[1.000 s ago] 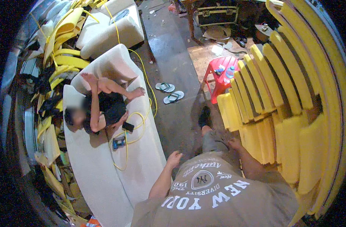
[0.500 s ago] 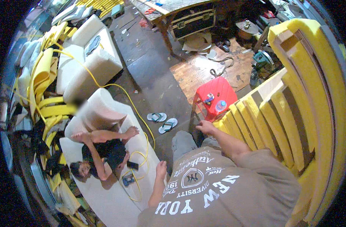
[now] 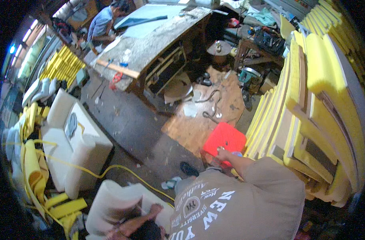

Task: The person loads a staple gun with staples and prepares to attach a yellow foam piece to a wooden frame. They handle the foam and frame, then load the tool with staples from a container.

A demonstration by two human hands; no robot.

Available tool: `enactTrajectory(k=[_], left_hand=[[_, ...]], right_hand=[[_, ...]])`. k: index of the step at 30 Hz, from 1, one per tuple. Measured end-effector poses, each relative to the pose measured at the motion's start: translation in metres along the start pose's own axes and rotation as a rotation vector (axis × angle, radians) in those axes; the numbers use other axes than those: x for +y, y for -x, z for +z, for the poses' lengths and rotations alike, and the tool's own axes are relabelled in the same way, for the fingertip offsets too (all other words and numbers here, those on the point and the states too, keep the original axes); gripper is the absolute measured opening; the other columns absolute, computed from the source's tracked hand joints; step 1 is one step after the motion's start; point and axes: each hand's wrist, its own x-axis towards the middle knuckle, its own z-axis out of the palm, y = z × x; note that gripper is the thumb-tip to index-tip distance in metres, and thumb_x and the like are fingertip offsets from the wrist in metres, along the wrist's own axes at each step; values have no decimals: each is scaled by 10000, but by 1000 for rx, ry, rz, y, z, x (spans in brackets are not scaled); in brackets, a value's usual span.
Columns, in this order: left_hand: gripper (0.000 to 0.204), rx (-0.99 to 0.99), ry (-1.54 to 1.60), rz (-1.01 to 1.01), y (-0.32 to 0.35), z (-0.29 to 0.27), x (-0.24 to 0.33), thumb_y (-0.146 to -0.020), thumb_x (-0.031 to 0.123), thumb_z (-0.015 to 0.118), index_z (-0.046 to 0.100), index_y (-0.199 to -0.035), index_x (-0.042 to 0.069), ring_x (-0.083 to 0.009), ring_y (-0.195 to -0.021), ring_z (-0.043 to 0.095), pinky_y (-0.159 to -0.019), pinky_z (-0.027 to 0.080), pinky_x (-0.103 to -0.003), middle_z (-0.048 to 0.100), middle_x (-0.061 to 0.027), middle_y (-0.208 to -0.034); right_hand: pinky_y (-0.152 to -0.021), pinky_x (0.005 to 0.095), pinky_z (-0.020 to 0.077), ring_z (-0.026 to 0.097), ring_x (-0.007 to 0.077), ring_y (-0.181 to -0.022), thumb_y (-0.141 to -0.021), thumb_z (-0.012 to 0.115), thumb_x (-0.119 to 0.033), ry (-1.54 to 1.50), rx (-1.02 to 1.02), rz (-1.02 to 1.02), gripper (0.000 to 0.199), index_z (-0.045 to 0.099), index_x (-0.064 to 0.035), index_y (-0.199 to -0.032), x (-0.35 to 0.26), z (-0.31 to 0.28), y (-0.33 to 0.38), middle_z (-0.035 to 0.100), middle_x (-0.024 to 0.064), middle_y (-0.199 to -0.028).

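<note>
My right hand [image 3: 222, 155] is over the near part of a red plastic stool [image 3: 226, 137]. Its fingers are small and blurred, so I cannot make out whether they grip anything. Beside the hand, a clear bottle [image 3: 237, 154] is partly covered by my forearm. The small blue item seen earlier on the stool is hidden now. My left hand is out of view. One dark shoe [image 3: 188, 169] of mine shows on the floor, and a white slipper [image 3: 171, 183] lies left of it.
A person lies on a white sofa [image 3: 150, 192] at lower left; another crouches by the worktable [image 3: 150, 60]. A white armchair [image 3: 76, 144] stands left. A yellow hose [image 3: 122, 167] crosses the floor. Yellow foam-covered panels [image 3: 278, 116] lean at right; a green circular saw [image 3: 247, 75] lies beyond the stool.
My view has swung up, bringing the worktable and crouching person in. My right hand has moved from the stool's near side onto it. My left hand has left the picture.
</note>
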Motion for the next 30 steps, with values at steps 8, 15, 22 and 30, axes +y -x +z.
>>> enactTrajectory(k=[8, 15, 22, 30], left_hand=[[287, -158, -194, -68, -116, -70, -48, -835, 304, 517, 623, -772, 45, -288, -771, 609, -692, 472, -392, 627, -162, -752], [401, 226, 493, -62, -306, -243, 119, -809, 284, 612, 583, -1020, -56, -226, -752, 600, -691, 473, -336, 636, -161, -865], [404, -231, -75, 146, -443, -296, 255, -823, 369, 575, 628, -997, 8, -174, -765, 599, -694, 479, -318, 644, -137, -882], [412, -362, 266, 339, -610, -328, 555, -894, 382, 439, 582, -728, 33, -174, -612, 522, -577, 421, -331, 553, -58, -629]], right_hand=[[-722, 411, 493, 631, 322, -809, -745, 572, -425, -656, -386, 706, 436, 664, -11, -849, -21, -86, -90, 648, 201, -846], [-643, 391, 491, 635, 269, -707, -739, 599, -402, -621, -458, 736, 409, 665, -3, -806, -21, -93, -135, 640, 184, -754], [-655, 383, 470, 614, 222, -737, -757, 600, -386, -811, -262, 1134, 394, 654, -14, -875, 62, -152, -225, 642, 173, -799], [-652, 354, 462, 576, 212, -770, -808, 603, -331, -1060, 396, 1276, 331, 625, -39, -962, 201, -201, -297, 629, 101, -850]])
